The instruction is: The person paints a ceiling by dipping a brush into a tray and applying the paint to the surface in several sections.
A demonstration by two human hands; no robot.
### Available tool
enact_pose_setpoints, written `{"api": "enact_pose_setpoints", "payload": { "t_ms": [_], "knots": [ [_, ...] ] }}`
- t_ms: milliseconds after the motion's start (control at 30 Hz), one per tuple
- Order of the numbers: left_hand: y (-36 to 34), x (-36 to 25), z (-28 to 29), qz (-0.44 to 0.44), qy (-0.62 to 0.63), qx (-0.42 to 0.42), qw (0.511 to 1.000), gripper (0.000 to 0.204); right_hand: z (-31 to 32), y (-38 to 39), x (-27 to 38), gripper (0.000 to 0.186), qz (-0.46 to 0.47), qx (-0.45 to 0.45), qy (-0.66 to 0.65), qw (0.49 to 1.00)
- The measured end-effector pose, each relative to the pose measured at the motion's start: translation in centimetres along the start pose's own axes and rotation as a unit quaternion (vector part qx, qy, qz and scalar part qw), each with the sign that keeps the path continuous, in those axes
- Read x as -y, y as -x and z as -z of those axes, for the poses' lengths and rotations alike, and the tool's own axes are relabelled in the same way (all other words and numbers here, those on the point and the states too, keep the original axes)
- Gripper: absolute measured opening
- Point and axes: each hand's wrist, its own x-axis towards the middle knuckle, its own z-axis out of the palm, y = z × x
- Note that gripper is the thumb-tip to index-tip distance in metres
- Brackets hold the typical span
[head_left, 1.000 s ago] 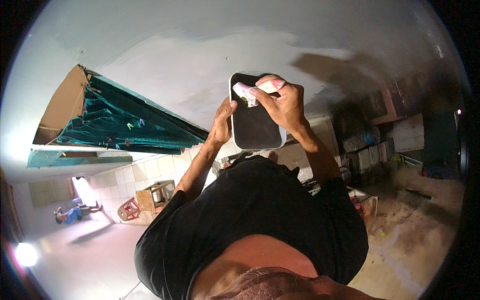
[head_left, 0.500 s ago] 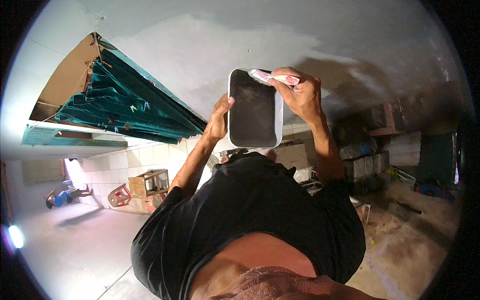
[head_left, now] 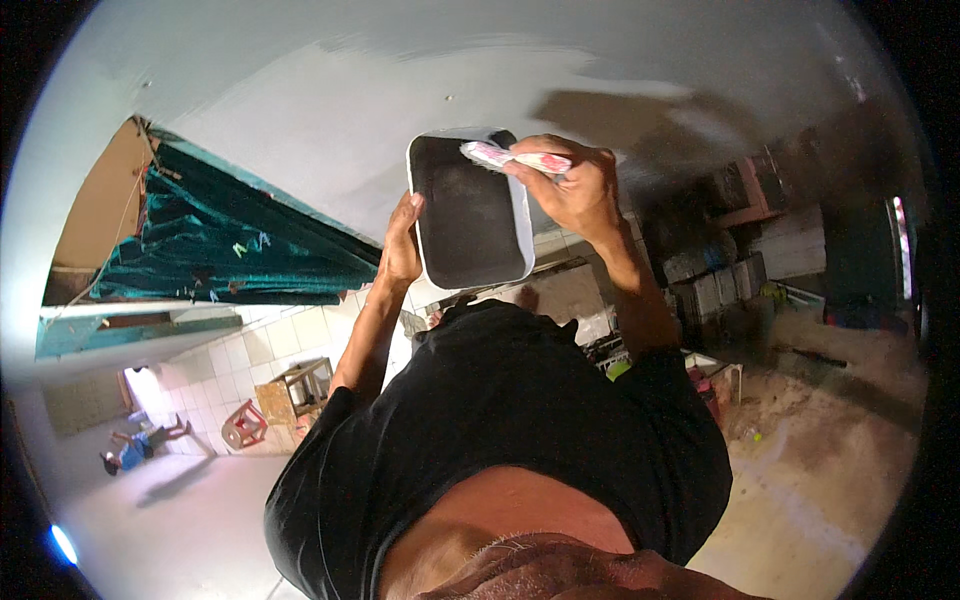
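Note:
My left hand [head_left: 404, 240] grips the left rim of a rounded rectangular tray [head_left: 465, 225] with a dark inside and a white edge. My right hand [head_left: 580, 190] is closed on a slim white, pink-marked tool [head_left: 485, 153], possibly a brush, held across the upper part of the tray. Its far end overlaps the dark inside; whether it touches is hard to tell. A grey, patchily coated surface [head_left: 300, 90] spreads beyond the tray.
A dark teal cloth [head_left: 210, 230] with clips hangs at left. Another person [head_left: 135, 450] in blue is far lower left, near a red stool [head_left: 243, 425] and a wooden frame [head_left: 300, 390]. Stacked items [head_left: 715, 290] stand in shadow at right.
The tool has turned from angled down into the tray to nearly level along its top. Over the last half second the tray and both hands have shifted left in view.

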Motion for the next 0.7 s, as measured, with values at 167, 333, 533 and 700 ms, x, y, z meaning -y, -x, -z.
{"api": "enact_pose_setpoints", "payload": {
  "t_ms": [167, 333, 533, 700],
  "knots": [
    [0.4, -0.4, -1.6, -0.005, -0.022, 0.013, 1.0, 0.055, 0.5, 0.8, -0.8, 0.014, -0.032, -0.046, 0.018, 0.998],
    [0.2, 0.1, -1.6, 0.005, -0.005, 0.002, 1.0, 0.05, 1.6, 1.7, -0.9, 0.017, -0.023, -0.09, 0.003, 0.996],
    [-0.6, 0.2, -2.2, 0.03, -0.026, 0.015, 0.999, 0.048, 1.8, 1.8, -1.2, 0.019, -0.02, 0.027, 0.036, 0.999],
    [-1.0, 0.8, -3.0, 0.027, -0.018, 0.033, 0.999, 0.049, 3.5, 2.2, -1.7, 0.016, -0.03, -0.025, 0.044, 0.998]
  ]
}}
